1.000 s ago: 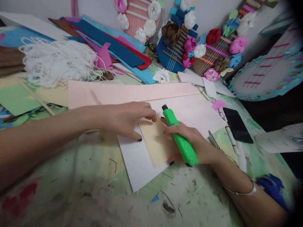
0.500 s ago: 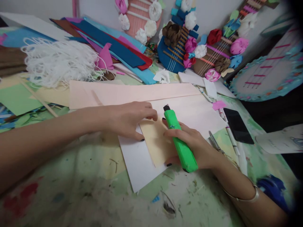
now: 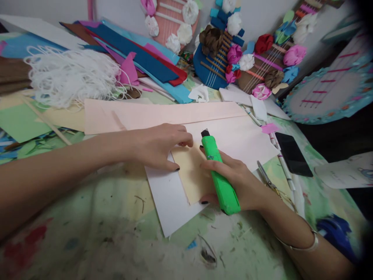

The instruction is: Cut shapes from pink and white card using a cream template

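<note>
My right hand (image 3: 237,181) is wrapped round a bright green utility knife (image 3: 219,174) whose black tip points away from me, at the far edge of a cream-yellow card (image 3: 190,177). That card lies on a white sheet (image 3: 169,202). My left hand (image 3: 159,146) lies on the papers just left of the knife tip, fingertips pressing down on the card's top left corner and the white sheet. Under both sheets a pale pink sheet (image 3: 163,114) stretches across the table.
Scissors (image 3: 266,177), pens and a black phone (image 3: 293,153) lie right of my right hand. Behind are a heap of white string (image 3: 70,76), stacked coloured foam sheets (image 3: 136,54), and guitar-shaped crafts with paper flowers (image 3: 227,50). The paint-stained tabletop (image 3: 116,233) lies in front.
The knife and my right hand have slid slightly toward me and left along the card. My left hand stays pressed on the papers.
</note>
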{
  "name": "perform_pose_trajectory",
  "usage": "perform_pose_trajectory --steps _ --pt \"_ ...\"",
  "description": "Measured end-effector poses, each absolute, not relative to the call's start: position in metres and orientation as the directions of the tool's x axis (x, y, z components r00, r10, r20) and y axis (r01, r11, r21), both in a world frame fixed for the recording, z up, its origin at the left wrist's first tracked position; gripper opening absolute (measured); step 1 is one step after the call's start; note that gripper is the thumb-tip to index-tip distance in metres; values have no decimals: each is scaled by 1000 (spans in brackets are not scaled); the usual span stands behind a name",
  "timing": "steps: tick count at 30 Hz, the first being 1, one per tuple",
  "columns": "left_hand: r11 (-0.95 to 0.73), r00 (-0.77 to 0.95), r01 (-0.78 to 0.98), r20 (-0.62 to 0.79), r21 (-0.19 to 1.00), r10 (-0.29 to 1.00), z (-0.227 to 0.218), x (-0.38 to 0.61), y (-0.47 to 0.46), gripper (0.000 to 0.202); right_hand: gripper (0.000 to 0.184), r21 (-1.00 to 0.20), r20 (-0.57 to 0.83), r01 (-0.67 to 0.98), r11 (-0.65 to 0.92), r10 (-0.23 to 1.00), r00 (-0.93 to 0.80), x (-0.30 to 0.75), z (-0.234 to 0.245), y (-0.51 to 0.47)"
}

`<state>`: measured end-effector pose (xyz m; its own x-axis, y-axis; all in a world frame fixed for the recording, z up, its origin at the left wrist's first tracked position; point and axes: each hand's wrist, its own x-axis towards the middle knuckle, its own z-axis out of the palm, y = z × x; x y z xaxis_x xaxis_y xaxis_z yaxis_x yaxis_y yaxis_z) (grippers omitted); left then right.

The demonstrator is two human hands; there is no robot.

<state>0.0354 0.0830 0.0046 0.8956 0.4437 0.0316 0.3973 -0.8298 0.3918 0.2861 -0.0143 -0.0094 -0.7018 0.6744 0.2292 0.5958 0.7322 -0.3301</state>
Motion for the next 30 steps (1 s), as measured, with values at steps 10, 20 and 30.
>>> perform_pose_trajectory --steps 10,20,30 --pt "-841 908 384 8 381 418 5 35 83 37 62 -332 218 599 728 677 -703 287 -10 -13" --pt "-852 914 395 -53 343 403 10 35 78 38 53 -422 156 581 696 687 -710 294 1 -8" --pt "-842 916 388 -60 375 396 10 33 82 47 57 -465 69 596 655 698 -713 307 7 -6"
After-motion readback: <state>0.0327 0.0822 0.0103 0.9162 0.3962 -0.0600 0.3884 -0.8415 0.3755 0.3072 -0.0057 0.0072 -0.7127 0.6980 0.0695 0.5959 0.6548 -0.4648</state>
